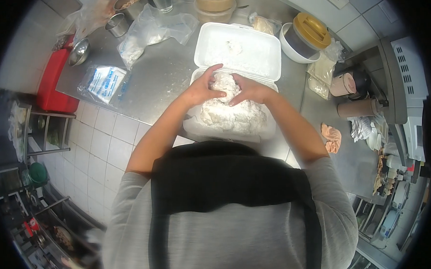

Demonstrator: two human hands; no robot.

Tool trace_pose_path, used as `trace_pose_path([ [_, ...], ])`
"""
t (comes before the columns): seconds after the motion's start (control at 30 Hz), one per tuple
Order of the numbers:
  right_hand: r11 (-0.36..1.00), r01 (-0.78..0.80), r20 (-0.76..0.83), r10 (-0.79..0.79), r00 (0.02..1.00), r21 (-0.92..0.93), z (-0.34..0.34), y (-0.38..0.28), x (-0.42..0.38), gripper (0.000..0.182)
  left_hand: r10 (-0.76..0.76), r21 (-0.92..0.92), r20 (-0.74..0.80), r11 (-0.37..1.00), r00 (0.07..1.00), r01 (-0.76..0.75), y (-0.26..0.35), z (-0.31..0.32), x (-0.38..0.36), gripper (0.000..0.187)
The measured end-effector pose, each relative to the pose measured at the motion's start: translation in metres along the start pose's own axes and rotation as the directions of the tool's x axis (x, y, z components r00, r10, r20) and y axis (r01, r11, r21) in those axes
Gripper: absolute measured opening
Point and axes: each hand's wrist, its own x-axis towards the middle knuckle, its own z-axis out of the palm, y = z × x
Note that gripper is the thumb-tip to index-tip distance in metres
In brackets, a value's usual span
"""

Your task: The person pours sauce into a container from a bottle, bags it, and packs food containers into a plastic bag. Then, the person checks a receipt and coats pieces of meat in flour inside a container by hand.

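Note:
A white foam box [271,127] lies open on the steel table in front of me, its lid [262,50] folded back and dusted with powder. White, flour-like powder [234,118] with coated lumps fills the base. My left hand [202,91] curves its fingers round the left side of a flour-coated lump [225,85]. On the opposite side my right hand [250,91] cups the same lump, thumb and fingers against it. The lump sits over the powder at the box's far side; what is under the coating is hidden.
A plastic bag of white powder [138,40] and a blue-printed packet [107,83] lie left on the steel table [164,84]. A white bowl [288,46] and yellow-lidded container [311,30] stand right. A peach cloth [331,138] lies farther right, a red bin [55,85] far left.

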Motion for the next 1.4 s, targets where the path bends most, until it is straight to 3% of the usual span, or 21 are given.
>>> trace_pose_path([
  [0.07, 1.000, 0.027, -0.034, -0.027, 0.999, 0.012, 0.000, 0.019, 0.013, 0.102, 0.031, 0.001, -0.014, 1.000, 0.999, -0.031, -0.001, 0.001, 0.001, 0.091],
  [0.27, 0.900, 0.015, 0.038, -0.035, 0.999, 0.436, 0.000, 0.006, 0.006, 0.086, -0.027, -0.090, -0.038, 0.996, 0.999, 0.024, 0.006, -0.005, 0.002, 0.088],
  [0.37, 0.880, -0.016, 0.041, -0.003, 0.999, 0.474, 0.001, 0.008, 0.009, 0.080, -0.145, -0.097, 0.092, 0.983, 0.985, 0.153, 0.008, -0.010, -0.001, 0.093],
  [0.47, 0.857, -0.003, 0.009, -0.002, 1.000, 0.515, 0.003, 0.001, 0.003, 0.081, 0.032, 0.047, 0.131, 0.998, 0.991, -0.039, 0.019, -0.006, -0.011, 0.096],
  [0.57, 0.853, -0.023, 0.025, 0.011, 1.000, 0.522, 0.000, 0.016, 0.014, 0.083, 0.002, -0.096, 0.181, 0.995, 0.984, 0.016, 0.012, -0.011, -0.009, 0.099],
  [0.67, 0.888, -0.018, 0.026, 0.006, 1.000, 0.460, -0.001, 0.018, 0.015, 0.086, -0.069, -0.178, 0.190, 0.979, 0.979, 0.103, 0.008, -0.014, -0.006, 0.104],
  [0.77, 0.948, 0.055, -0.001, -0.058, 0.998, 0.313, 0.002, 0.008, 0.009, 0.081, -0.069, -0.106, 0.148, 0.991, 0.987, 0.085, 0.005, -0.014, -0.004, 0.100],
  [0.87, 0.998, 0.034, -0.102, -0.039, 0.994, -0.048, -0.004, -0.003, -0.003, 0.059, -0.051, 0.106, 0.028, 0.993, 0.998, 0.048, 0.001, -0.007, -0.001, 0.091],
  [0.97, 0.997, -0.041, -0.262, 0.021, 0.965, -0.072, -0.017, -0.003, -0.028, 0.048, -0.063, 0.272, -0.013, 0.960, 0.998, 0.064, 0.012, -0.005, -0.004, 0.084],
  [1.07, 0.991, -0.071, -0.251, 0.098, 0.963, 0.115, -0.032, 0.028, -0.049, 0.045, -0.220, 0.457, -0.111, 0.855, 0.969, 0.246, 0.034, -0.002, -0.002, 0.076],
  [1.17, 0.970, -0.175, -0.421, 0.089, 0.902, -0.170, -0.018, 0.058, -0.052, 0.045, 0.286, 0.739, -0.176, 0.671, 0.942, -0.065, 0.031, 0.009, 0.002, 0.049],
  [1.27, 0.734, -0.142, -0.541, -0.340, 0.769, -0.664, 0.030, 0.056, -0.060, 0.045, 0.453, 0.634, 0.047, 0.675, 0.890, -0.377, 0.036, 0.029, 0.016, 0.032],
  [1.3, 0.719, -0.110, -0.527, -0.387, 0.757, -0.686, 0.039, 0.056, -0.061, 0.043, 0.358, 0.620, 0.165, 0.687, 0.919, -0.379, 0.040, 0.035, 0.022, 0.029],
  [1.4, 0.794, -0.187, -0.528, -0.189, 0.828, -0.578, 0.056, 0.034, -0.068, 0.042, 0.057, 0.736, 0.326, 0.611, 0.944, -0.291, 0.053, 0.048, 0.032, 0.030],
])
